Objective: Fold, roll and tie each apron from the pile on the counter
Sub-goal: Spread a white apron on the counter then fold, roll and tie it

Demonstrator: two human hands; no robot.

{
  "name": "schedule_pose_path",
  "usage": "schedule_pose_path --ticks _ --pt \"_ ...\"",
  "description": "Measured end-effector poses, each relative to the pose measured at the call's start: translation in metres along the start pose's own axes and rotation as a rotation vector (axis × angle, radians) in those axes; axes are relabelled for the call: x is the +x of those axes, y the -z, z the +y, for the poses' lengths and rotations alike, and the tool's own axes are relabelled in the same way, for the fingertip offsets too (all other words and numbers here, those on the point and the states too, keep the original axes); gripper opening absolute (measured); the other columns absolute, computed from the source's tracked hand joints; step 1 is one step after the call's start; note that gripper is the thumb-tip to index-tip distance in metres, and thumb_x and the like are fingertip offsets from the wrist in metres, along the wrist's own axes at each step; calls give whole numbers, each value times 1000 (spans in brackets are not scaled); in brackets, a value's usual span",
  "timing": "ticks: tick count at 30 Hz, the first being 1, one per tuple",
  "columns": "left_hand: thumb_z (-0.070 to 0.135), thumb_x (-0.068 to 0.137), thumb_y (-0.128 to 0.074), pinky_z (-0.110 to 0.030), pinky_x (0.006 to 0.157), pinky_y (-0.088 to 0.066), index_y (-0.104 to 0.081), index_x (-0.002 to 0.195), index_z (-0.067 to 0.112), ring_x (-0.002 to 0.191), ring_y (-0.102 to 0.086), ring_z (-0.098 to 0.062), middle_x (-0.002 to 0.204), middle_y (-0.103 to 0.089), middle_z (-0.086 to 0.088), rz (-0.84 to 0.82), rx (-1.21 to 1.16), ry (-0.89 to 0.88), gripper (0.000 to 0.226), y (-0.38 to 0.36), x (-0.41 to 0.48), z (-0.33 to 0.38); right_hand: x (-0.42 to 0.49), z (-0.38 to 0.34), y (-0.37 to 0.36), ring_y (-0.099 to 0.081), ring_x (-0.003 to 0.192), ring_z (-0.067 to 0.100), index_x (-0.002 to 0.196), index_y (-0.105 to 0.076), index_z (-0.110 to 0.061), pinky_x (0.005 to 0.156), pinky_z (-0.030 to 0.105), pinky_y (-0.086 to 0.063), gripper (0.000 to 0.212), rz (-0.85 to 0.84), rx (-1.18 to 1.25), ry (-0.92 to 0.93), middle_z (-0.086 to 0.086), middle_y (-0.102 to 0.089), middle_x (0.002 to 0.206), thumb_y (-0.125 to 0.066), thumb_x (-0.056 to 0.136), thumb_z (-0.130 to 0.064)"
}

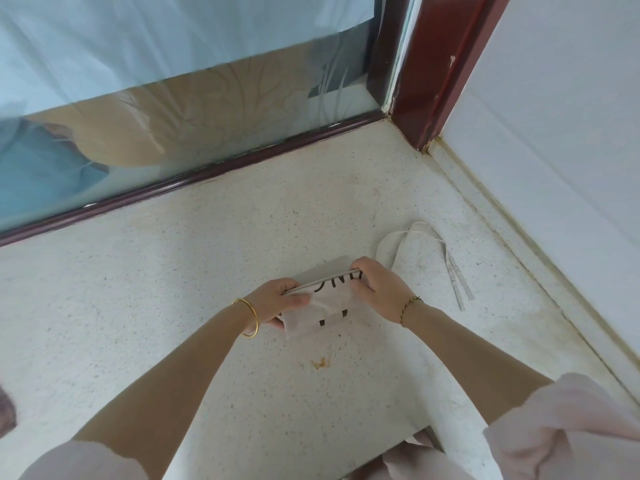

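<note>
Head view, single frame. Folded white cloth apron with black printed marks (323, 315) sits at mid-counter on the speckled off-white stone counter (166, 278), its near edge on the surface and its far folded edge lifted slightly between both hands. Left hand (278, 301): thumb laid across the top of the fabric, fingers curled under the left end, so a closed pinch on the apron. Right hand (377, 289): fingers curled over the upper right corner of the fold, thumb against the near face, also gripping the cloth. The apron's thin white ribbon ties (446, 258) trail out past the right hand in a loose loop, with two ends lying flat on the counter towards the white wall (554, 133). Thin gold bangle (252, 318) on the left wrist; narrow braided cord bracelet (408, 308) on the right. Small orange-brown stain (320, 362) on the counter just near of the apron. Dark red window frame (207, 176) borders the counter's far edge. Pale pink sleeves (568, 431) at the frame's bottom.
</note>
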State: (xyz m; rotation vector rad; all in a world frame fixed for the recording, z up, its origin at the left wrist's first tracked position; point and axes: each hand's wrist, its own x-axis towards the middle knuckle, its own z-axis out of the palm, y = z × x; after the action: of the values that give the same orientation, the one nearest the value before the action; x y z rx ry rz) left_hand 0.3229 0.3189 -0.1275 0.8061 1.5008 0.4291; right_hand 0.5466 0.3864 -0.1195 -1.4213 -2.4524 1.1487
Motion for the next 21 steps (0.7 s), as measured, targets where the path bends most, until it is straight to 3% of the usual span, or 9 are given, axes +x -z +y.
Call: schedule_pose_path --ticks 5,10,16,21 --pt "15 89 -63 -34 75 -59 -61 102 14 84 -66 -18 96 -65 -6 37 -79 17 13 6 -2 0 18 -9 -6 -55 72 28 111 -40 -14 65 38 -49 18 0 -168 -40 7 -49 96 -36 99 -27" --pt "13 94 -55 -39 72 -59 -57 102 19 90 -65 -26 99 -63 -9 133 -78 -10 11 11 -5 -8 34 -21 -13 -57 77 28 115 -37 -17 72 40 -52 20 -1 -184 -96 5 -47 98 -34 99 -29" --pt "19 97 -48 -35 55 -58 -46 102 15 84 -61 -30 95 -53 -7 318 163 -57 7 5 1 -3 41 -21 -20 -53 73 25 121 -35 -14 62 33 -44 23 -5 -296 -163 9 -47 103 -35 99 -17" --pt "22 98 -43 -44 65 -57 -40 104 12 77 -63 -34 87 -55 -9 455 334 -60 13 0 3 -4 44 -25 -25 -44 68 20 120 -32 -14 59 31 -41 39 -26 -417 -195 6 -39 97 -45 86 1"
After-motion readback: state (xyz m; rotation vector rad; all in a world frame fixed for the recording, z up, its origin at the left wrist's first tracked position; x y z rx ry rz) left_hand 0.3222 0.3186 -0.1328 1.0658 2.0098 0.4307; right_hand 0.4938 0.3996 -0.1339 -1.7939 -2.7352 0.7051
